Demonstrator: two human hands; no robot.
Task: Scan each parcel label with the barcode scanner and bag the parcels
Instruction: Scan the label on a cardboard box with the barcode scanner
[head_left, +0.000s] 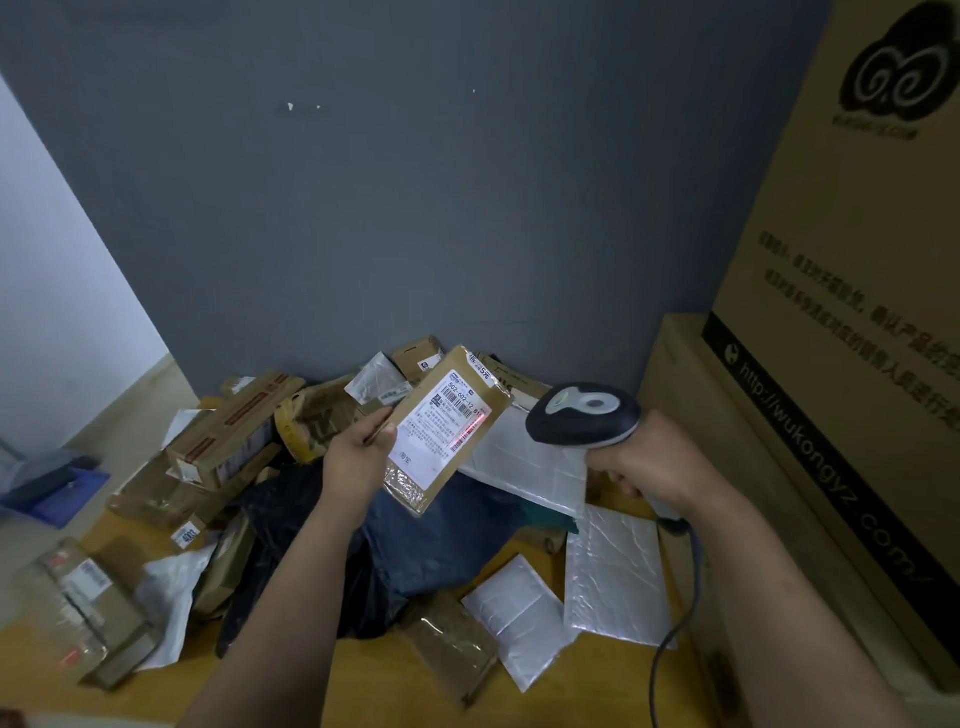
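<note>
1. Currently my left hand (358, 447) pinches a brown parcel (415, 499) by its edge and holds it up above the dark bag (415, 551), with its label (441, 431) turned toward the scanner.
2. My right hand (654, 462) is wrapped round the grip of the barcode scanner (582, 413). Its red line falls across the label, so I judge this scan to be under way.
3. This parcel is not yet bagged. The bag lies on the floor (389, 675) beneath, and I cannot tell what it holds.
4. Much seems left: a heap of cardboard parcels (223, 447) on the left and white mailers (613, 571) on the right lie outside the bag.

The right hand (655, 462) hides the scanner (582, 415) handle; small print on the label (441, 434) seems too blurred to read.
</note>
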